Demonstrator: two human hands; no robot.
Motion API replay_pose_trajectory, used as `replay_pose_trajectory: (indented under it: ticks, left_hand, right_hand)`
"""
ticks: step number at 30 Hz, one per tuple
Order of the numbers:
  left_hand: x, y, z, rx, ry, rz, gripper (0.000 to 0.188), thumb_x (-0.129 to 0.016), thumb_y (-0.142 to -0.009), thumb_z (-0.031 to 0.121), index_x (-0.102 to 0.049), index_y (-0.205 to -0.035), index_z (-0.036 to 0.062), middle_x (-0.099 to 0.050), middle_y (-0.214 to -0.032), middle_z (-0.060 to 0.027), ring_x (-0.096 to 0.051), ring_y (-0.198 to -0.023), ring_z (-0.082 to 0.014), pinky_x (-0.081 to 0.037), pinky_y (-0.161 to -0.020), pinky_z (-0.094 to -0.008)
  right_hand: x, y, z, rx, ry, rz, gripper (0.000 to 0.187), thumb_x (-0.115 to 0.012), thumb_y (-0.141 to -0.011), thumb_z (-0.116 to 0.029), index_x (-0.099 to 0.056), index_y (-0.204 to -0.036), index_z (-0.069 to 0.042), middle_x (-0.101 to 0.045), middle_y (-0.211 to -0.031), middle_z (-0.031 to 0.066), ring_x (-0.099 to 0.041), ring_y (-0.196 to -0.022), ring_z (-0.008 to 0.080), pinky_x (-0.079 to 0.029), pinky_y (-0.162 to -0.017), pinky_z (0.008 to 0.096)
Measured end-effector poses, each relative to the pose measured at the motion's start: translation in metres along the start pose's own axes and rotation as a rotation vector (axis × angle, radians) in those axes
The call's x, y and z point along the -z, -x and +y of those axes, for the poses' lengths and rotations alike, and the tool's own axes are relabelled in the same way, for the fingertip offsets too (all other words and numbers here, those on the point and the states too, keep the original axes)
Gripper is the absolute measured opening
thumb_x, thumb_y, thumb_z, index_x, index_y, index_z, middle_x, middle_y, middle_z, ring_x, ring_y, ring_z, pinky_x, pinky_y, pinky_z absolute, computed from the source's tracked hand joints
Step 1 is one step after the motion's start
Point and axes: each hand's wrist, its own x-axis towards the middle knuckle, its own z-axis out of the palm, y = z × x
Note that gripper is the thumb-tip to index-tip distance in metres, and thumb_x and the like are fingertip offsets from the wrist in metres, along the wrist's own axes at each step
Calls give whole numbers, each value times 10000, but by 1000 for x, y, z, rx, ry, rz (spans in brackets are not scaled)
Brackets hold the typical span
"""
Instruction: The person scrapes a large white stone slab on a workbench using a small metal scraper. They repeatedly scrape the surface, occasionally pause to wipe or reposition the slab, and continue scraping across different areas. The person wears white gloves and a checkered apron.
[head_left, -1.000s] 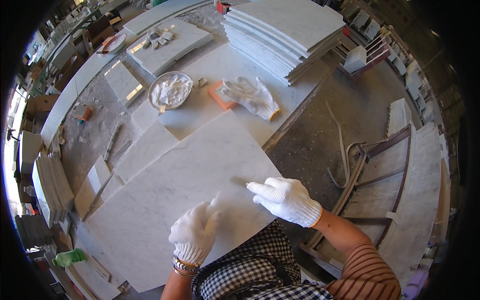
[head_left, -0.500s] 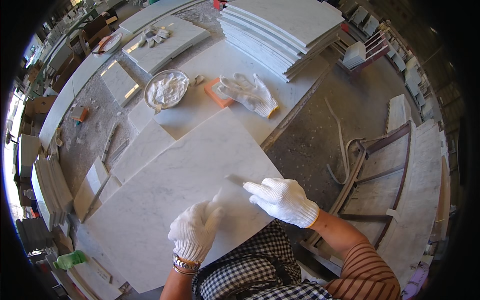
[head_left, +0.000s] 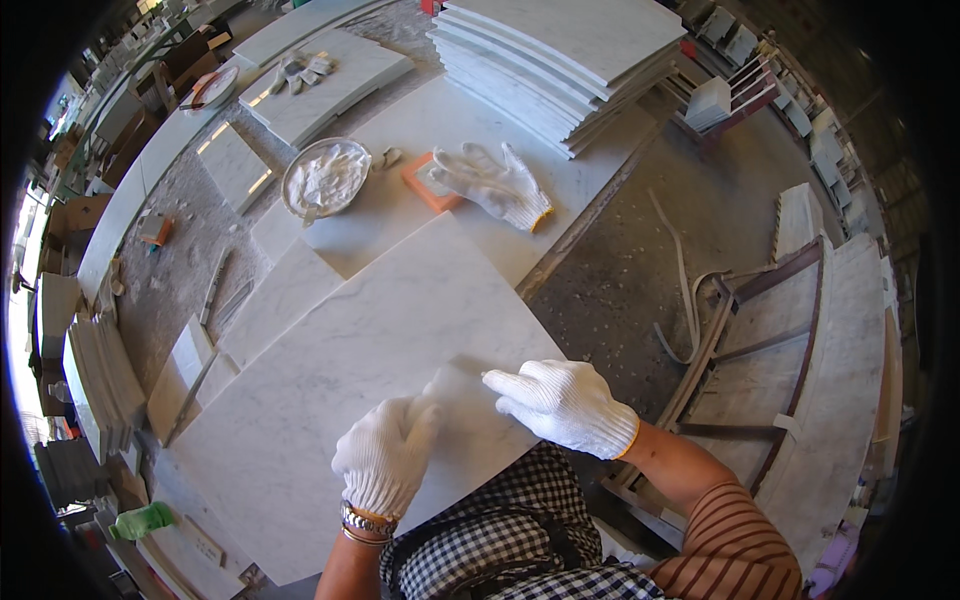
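Note:
A large white marble slab with grey veins (head_left: 330,370) lies in front of me, its near edge close to my checked apron. Over its right part is my right hand (head_left: 565,405) in a white knit glove, fingers closed; a tiny dark tip shows at the fingertips, too small to name. My left hand (head_left: 385,450), also gloved, is at the slab's near edge with fingers curled and thumb pressed in; what it holds, if anything, is hidden. A pale, blurred reflection shows on the polished surface between the hands.
Beyond the slab are a bowl of white paste (head_left: 326,178), an orange block (head_left: 432,182) and a spare white glove (head_left: 495,185). Stacked slabs (head_left: 560,60) rise behind them. A metal frame (head_left: 740,350) stands on the right; a green bottle (head_left: 142,520) lies at lower left.
My left hand has shifted slightly left and down. The right hand is almost where it was, still closed. The surroundings have moved slightly left in the view.

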Motion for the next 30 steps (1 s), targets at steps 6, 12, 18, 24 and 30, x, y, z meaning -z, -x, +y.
replay_pose_trajectory:
  ticks: [6, 12, 18, 24, 30]
  left_hand:
    - [-1, -4, 4, -5, -6, 10, 403, -744, -896, 488, -779, -968, 93, -756, -814, -123, -739, -760, -325, -567, -712, -420]
    - [0, -9, 6, 6, -27, -36, 408, -742, -895, 495, -777, -963, 94, -753, -812, -120, -735, -760, -323, -561, -715, -419]
    - [0, -16, 11, 11, -53, -46, 436, -724, -906, 531, -779, -960, 101, -755, -816, -115, -734, -767, -317, -555, -715, -416]
    - [0, -18, 13, -18, -71, -39, 408, -691, -923, 522, -777, -932, 123, -751, -801, -125, -734, -755, -343, -557, -682, -443]
    - [0, -18, 12, -31, -68, -32, 386, -676, -930, 504, -776, -909, 132, -749, -796, -135, -735, -751, -361, -558, -667, -457]
  right_hand:
    - [-1, 1, -1, -53, -21, -39, 347, -799, -886, -225, -747, -1204, -96, -606, -721, 41, -644, -610, 213, -532, -535, 346]
    - [-3, 10, 7, -127, -90, 69, 353, -796, -905, -201, -742, -1225, -60, -675, -795, 83, -670, -647, 247, -541, -558, 350]
    - [-12, 13, 11, -160, -172, 157, 357, -790, -891, -213, -750, -1226, -97, -646, -793, 72, -642, -618, 257, -526, -554, 371]
    - [-9, 14, 10, -175, -163, 114, 331, -805, -902, -160, -748, -1195, -18, -755, -925, 120, -731, -745, 268, -595, -640, 348]
    - [-8, 13, 9, -194, -171, 114, 320, -805, -902, -166, -754, -1182, -20, -775, -988, 136, -758, -812, 286, -613, -688, 355]
